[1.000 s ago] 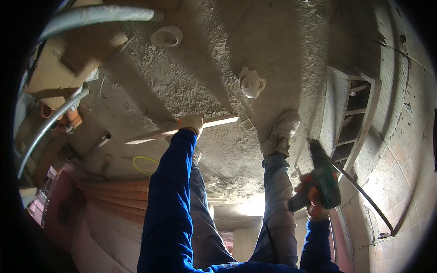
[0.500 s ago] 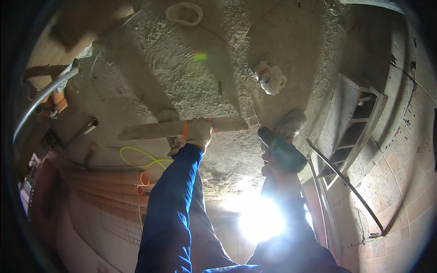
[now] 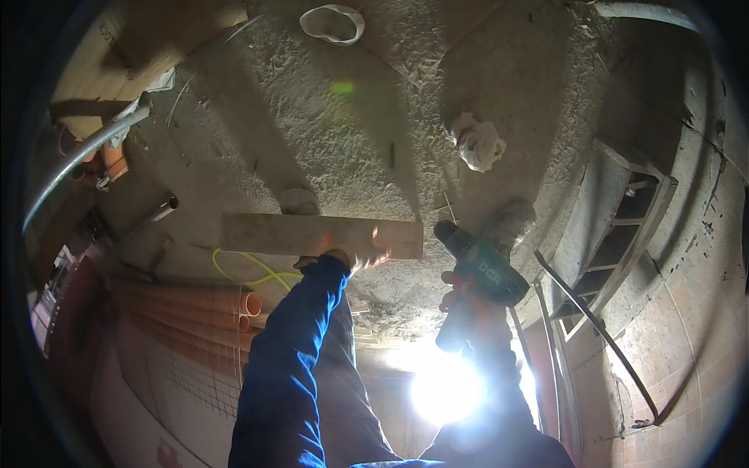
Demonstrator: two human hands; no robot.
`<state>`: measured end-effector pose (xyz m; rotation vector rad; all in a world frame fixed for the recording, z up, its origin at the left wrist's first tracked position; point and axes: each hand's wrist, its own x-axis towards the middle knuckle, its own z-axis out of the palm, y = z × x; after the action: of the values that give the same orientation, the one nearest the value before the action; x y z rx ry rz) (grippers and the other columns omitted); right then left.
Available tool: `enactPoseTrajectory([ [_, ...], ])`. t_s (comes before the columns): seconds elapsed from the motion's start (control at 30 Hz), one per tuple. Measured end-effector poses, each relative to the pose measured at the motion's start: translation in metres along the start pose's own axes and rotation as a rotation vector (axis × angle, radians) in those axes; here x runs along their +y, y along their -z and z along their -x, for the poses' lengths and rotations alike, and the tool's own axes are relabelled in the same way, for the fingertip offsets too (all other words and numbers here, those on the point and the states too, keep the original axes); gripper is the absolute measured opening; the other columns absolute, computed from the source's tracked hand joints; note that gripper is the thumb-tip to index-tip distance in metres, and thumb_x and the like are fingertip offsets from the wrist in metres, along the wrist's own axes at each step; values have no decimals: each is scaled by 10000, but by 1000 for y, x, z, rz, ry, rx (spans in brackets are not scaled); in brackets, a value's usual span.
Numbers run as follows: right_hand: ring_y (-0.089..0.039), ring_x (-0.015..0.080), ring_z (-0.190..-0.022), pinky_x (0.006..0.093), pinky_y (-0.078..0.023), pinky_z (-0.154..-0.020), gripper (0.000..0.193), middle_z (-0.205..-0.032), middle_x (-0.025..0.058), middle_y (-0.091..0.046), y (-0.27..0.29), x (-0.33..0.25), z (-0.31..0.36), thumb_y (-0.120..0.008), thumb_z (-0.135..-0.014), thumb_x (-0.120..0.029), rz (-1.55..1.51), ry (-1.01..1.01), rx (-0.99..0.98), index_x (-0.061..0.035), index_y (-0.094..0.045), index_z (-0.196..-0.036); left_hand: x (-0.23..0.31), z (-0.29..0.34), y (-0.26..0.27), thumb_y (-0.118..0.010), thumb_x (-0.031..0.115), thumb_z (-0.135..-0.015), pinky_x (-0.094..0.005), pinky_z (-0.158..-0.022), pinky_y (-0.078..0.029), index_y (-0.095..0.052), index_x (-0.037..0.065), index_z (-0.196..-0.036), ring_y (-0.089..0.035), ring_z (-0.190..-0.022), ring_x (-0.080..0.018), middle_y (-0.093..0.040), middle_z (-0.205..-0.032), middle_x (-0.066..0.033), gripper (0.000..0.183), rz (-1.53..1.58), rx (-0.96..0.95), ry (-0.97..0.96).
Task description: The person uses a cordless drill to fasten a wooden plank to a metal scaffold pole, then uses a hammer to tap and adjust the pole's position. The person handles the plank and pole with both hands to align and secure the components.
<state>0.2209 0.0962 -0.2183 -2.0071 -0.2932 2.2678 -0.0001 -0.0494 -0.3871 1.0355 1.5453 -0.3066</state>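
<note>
Over rough concrete floor (image 3: 343,156), the left hand's grip (image 3: 348,262) is closed on the near edge of a board (image 3: 281,234), likely light, stiff and best held mid-length, while the right hand's grip (image 3: 457,293) wraps a probably heavier drill (image 3: 490,273).

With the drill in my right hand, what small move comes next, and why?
Perhaps ease the drill left toward the board: your left hand holds the board, broad face in view, and the drill in your right hand appears just off the board's right end.
</note>
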Motion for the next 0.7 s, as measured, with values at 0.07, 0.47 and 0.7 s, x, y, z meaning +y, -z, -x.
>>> enactPoseTrajectory([
  [0.07, -676, 212, -738, 309, -536, -591, 452, -1081, 167, -683, 0, 3, -1, -654, -904, -171, 3, 37, -41, -45, -514, -1315, 3, -31, 9, -696, 301, -875, -350, -508, -510, -647, -13, -1104, -630, -541, -176, -675, -728, -120, 391, 453, 274, 104],
  [0.47, -679, 199, -730, 310, -550, -598, 406, -1027, 169, -699, 7, -33, -6, -670, -883, -229, 29, -135, -93, -3, -595, -1211, 42, -148, 51, -630, 308, -915, -404, -703, -576, -647, 46, -977, -730, -757, -282, -725, -831, -149, 271, 631, 542, 568],
  [0.7, -681, 217, -719, 338, -572, -612, 458, -1034, 179, -696, 10, -34, -6, -716, -853, -231, -89, -34, -114, -12, -578, -1231, 52, -100, 62, -643, 13, -892, -243, -622, -496, -547, 56, -937, -624, -703, -137, -638, -835, -77, 115, 1546, 502, -114],
])
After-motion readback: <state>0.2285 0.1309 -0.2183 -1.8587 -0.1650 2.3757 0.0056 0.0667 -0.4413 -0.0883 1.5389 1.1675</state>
